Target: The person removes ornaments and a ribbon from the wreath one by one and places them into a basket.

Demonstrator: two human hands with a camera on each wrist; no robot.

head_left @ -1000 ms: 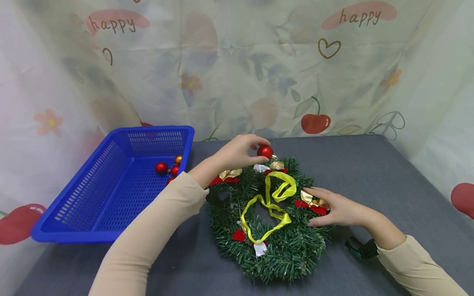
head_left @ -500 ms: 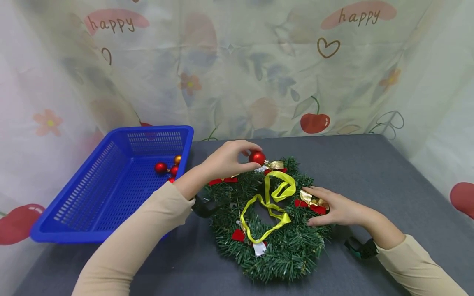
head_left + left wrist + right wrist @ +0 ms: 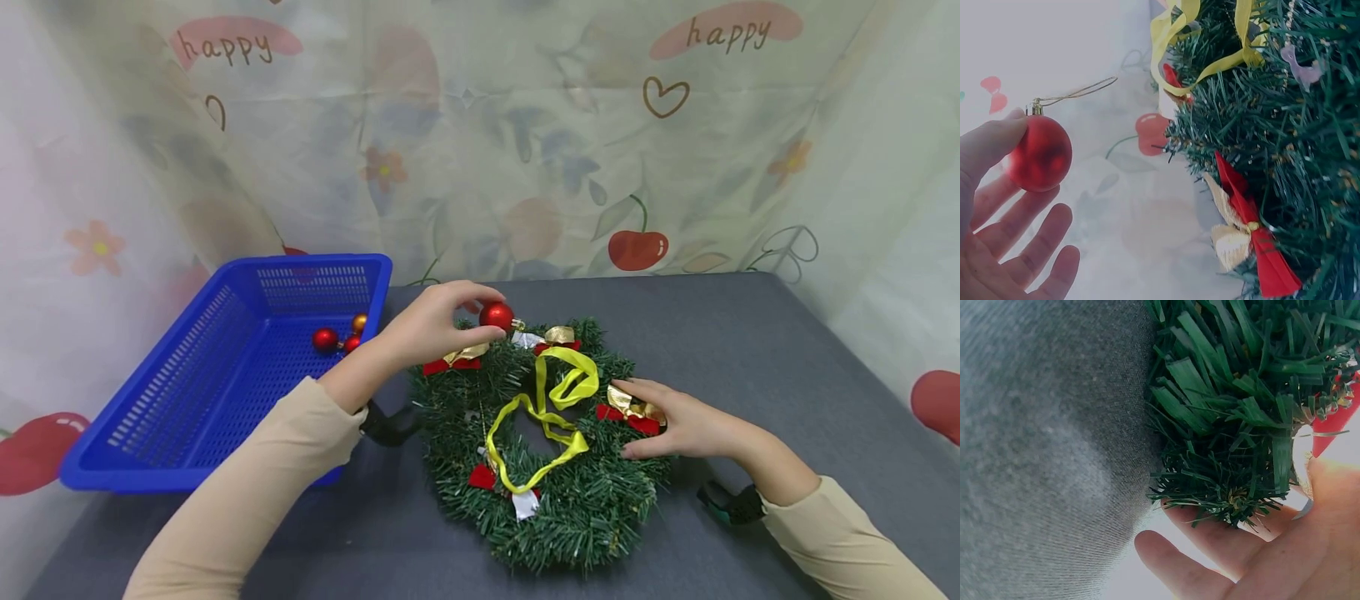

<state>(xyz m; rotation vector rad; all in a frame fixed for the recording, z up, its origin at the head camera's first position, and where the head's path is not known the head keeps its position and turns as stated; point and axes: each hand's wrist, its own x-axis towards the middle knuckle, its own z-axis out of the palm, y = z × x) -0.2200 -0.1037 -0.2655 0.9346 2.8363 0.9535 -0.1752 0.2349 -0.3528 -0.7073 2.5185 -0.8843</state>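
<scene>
My left hand (image 3: 442, 325) pinches a red Christmas ball (image 3: 497, 316) between thumb and fingers, above the far left part of a green wreath (image 3: 577, 508). Its gold cap points right in the head view. A thin gold hanging loop (image 3: 1085, 90) trails from the cap in the left wrist view. My right hand (image 3: 693, 423) rests on the wreath's right side, thumb and fingers spread around a gold and red bow (image 3: 633, 410). In the right wrist view its straight fingers (image 3: 1179, 569) lie along the wreath's outer edge. Yellow ribbon (image 3: 555, 354) lies loose over the wreath's middle.
A blue plastic basket (image 3: 202, 479) stands to the left, with red balls (image 3: 325, 339) and a gold ball (image 3: 360, 322) at its right side. More bows (image 3: 453, 362) sit on the wreath. A printed curtain (image 3: 465, 167) hangs behind the grey table (image 3: 750, 333).
My left hand has moved left with the red ball, from the wreath's far bow toward its far left edge. The right hand and the wreath have stayed in place.
</scene>
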